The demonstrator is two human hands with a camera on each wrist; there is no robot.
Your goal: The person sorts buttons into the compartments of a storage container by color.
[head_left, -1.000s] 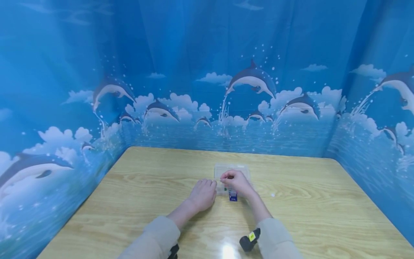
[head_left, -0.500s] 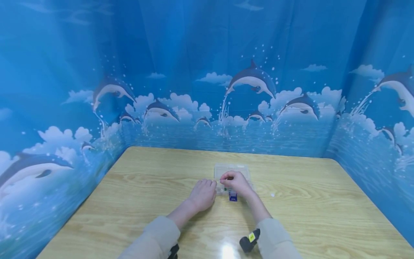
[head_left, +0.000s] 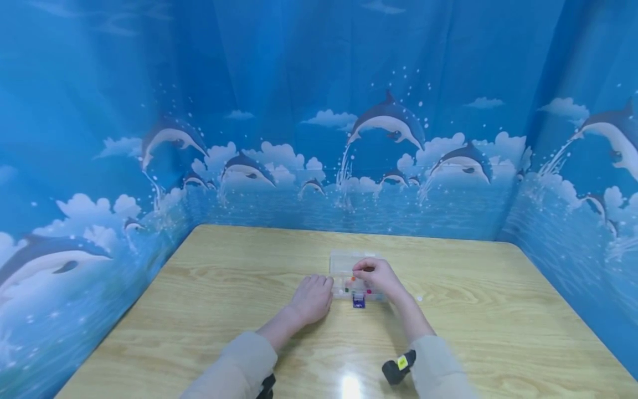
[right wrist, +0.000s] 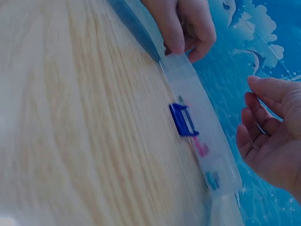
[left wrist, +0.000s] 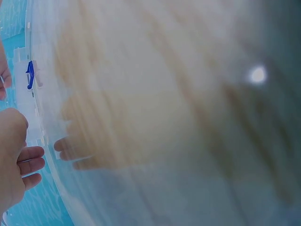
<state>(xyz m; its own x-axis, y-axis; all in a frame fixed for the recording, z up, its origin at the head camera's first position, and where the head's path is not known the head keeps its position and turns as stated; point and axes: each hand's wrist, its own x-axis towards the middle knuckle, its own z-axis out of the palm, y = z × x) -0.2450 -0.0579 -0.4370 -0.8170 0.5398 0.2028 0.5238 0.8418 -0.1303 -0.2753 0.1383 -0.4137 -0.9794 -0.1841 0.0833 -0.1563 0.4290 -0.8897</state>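
Observation:
A clear plastic box (head_left: pixel 374 296) with a raised lid (head_left: pixel 341 261) lies on the table, several small coloured pieces inside. An orange piece (head_left: pixel 353 279) shows below my right fingertips. On the box's near side is a blue latch (right wrist: pixel 182 120). My left hand (head_left: pixel 312 299) grips the box's left end, thumb in front and fingers behind, as the right wrist view shows (right wrist: pixel 186 23). Over the box hovers my right hand (head_left: pixel 381 278), its fingers loosely bent. In the right wrist view that hand (right wrist: pixel 277 127) has thumb and index slightly parted, nothing visible between them.
A small white piece (head_left: pixel 420 298) lies on the wooden table (head_left: pixel 478 316) right of the box. Blue dolphin-print curtains (head_left: pixel 299 111) stand around the table's back and sides. Black wrist devices (head_left: pixel 395 372) sit near the sleeves.
My right hand has shifted to the right over the box, and the coloured pieces beneath it have come into sight. My left hand stays at the box's left end.

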